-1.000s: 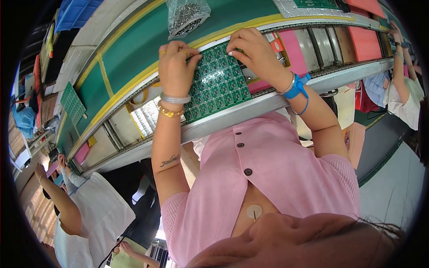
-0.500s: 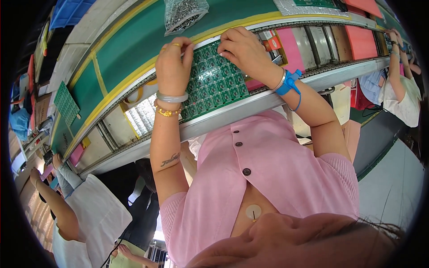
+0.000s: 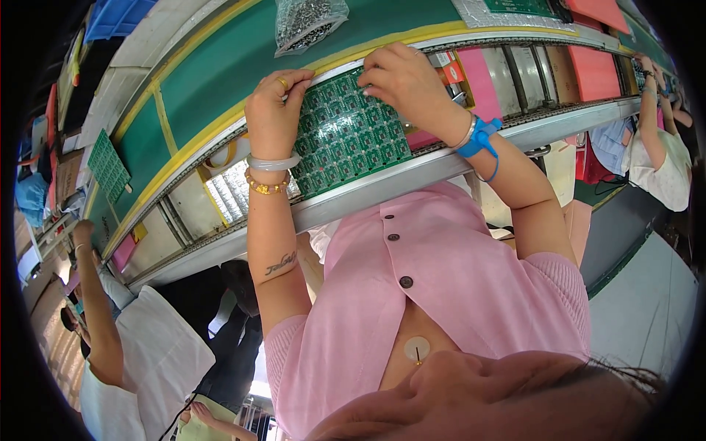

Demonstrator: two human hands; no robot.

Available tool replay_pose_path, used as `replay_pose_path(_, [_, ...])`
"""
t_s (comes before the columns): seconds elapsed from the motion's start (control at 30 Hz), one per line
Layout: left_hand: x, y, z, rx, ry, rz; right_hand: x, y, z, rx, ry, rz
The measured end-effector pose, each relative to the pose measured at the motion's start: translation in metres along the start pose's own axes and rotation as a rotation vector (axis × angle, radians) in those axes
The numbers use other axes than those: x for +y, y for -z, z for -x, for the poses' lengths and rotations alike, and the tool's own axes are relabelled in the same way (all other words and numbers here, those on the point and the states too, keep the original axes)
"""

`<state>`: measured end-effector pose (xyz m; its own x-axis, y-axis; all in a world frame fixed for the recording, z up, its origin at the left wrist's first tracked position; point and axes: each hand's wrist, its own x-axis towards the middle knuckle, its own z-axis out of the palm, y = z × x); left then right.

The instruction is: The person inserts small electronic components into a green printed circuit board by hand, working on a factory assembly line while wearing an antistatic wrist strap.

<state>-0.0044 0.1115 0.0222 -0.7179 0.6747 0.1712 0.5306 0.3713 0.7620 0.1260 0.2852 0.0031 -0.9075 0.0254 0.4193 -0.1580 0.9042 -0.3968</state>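
A green circuit board panel (image 3: 351, 136), made up of many small repeated boards, lies across the rails of the conveyor in front of me. At its far left corner is my left hand (image 3: 276, 110), thumb and forefinger pinched together. What they hold, if anything, is too small to make out. My right hand (image 3: 403, 79) hovers over the panel's far right part with fingers curled and tips drawn together; anything between them is hidden. Just beyond the panel, a clear plastic bag (image 3: 310, 26) of small metal parts rests on the green work surface (image 3: 220, 70).
A metal rail (image 3: 368, 180) runs along my side of the conveyor. Another green board (image 3: 110, 167) stands on the left. Pink sheets (image 3: 594, 73) and a red-and-white box (image 3: 446, 67) lie to the right. Co-workers sit at the far left (image 3: 147, 367) and far right (image 3: 658, 165).
My left hand has shifted slightly left, its fingertips now at the panel's far left corner. My right hand has barely moved. The co-worker on the left has moved an arm.
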Motion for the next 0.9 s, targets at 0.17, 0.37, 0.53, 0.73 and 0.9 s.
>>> replay_pose_path(0.17, [0.003,0.006,0.002,-0.076,0.283,0.166,0.02,-0.002,-0.015,0.018,0.037,0.0])
replay_pose_path(0.37, [0.001,0.006,-0.001,-0.085,-0.072,-0.148,0.026,-0.009,-0.018,-0.055,0.16,0.101])
replay_pose_path(0.53, [-0.002,-0.003,-0.002,-0.062,-0.273,-0.291,0.024,-0.007,-0.016,-0.054,0.19,0.125])
replay_pose_path(0.73, [-0.001,-0.013,-0.003,-0.056,-0.336,-0.449,0.022,-0.007,-0.014,-0.091,0.16,0.15])
replay_pose_path(0.9, [0.0,-0.016,-0.003,-0.062,-0.337,-0.531,0.022,-0.011,-0.013,-0.114,0.163,0.178])
